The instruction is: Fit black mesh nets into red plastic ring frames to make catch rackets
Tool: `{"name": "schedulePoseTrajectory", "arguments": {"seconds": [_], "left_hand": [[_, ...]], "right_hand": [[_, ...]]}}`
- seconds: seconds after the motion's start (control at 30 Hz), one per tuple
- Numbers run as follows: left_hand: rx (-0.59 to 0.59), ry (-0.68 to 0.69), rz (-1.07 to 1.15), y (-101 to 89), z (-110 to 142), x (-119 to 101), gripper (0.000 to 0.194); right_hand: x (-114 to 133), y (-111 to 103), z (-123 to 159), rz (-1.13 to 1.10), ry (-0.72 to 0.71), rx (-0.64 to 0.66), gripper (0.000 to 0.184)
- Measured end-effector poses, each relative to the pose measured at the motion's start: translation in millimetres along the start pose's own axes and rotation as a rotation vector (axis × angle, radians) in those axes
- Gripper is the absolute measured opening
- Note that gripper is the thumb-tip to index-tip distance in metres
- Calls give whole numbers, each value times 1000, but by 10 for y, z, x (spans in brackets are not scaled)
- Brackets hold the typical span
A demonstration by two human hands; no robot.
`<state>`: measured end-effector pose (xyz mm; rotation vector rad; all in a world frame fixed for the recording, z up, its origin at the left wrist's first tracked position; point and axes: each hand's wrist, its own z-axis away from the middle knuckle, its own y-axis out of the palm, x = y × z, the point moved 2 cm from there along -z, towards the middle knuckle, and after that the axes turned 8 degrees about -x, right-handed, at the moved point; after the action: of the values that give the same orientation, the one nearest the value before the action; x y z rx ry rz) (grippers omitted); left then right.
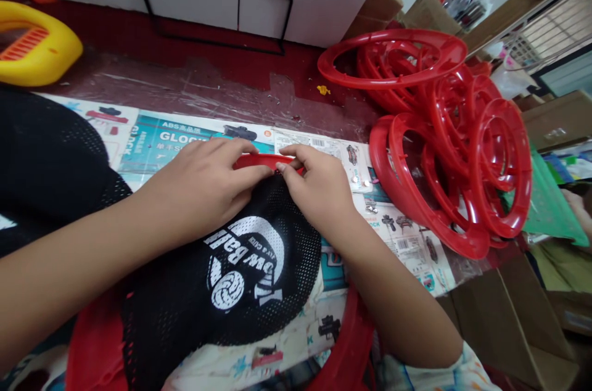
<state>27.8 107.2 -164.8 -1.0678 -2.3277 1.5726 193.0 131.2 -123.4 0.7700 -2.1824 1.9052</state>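
Red rim (259, 160) with black mesh (298, 255), pinched in both hands

Left hand (208, 184): thumb and fingers closed on the rim at its mesh edge; right hand (319, 184): thumb and index finger nearly together, pinching the rim just beside the left thumb; fingertips hide parts of the rim.

Surroundings: red rings (502, 227) heaped toward the right edge of the table (185, 79); yellow part (50, 67) near its far-left corner; black wire stand (284, 21) along its far edge; printed sheets (152, 132) under the hands.

Rim and mesh: over the table's near side; mesh drapes toward the near edge, partly under the left forearm; white lettering and a ball figure, tilted.
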Motion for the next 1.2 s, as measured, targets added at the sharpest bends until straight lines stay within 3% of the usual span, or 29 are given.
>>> {"name": "schedulePoseTrajectory", "arguments": {"seconds": [0.17,0.27,0.37,0.47,0.63,0.77,0.9,1.03,1.2], "left_hand": [[24,-27,45,17,-9,56,35],[54,-82,162,1,-29,146,30],[96,-138,108,-71,-34,220,33],[179,-196,-36,-170,-12,234,27],[194,-256,-206,-248,-7,208,25],[74,-174,6,-205,-76,169,30],[8,-189,303,-174,-126,101,23],[40,-228,357,-145,-116,78,18],[-26,-175,348,-137,-104,96,17]], "right_hand": [[30,-56,17,52,-22,-16,28],[98,-237,80,113,-46,-35,14],[173,-349,192,255,-83,169,23],[213,-275,285,365,-150,334,28],[212,-20,275,395,-145,240,17],[207,-15,232,308,-184,171,15],[167,-86,190,60,-104,132,16],[128,-78,152,-139,-249,116,37],[50,-43,122,-98,-303,55,32]]}}
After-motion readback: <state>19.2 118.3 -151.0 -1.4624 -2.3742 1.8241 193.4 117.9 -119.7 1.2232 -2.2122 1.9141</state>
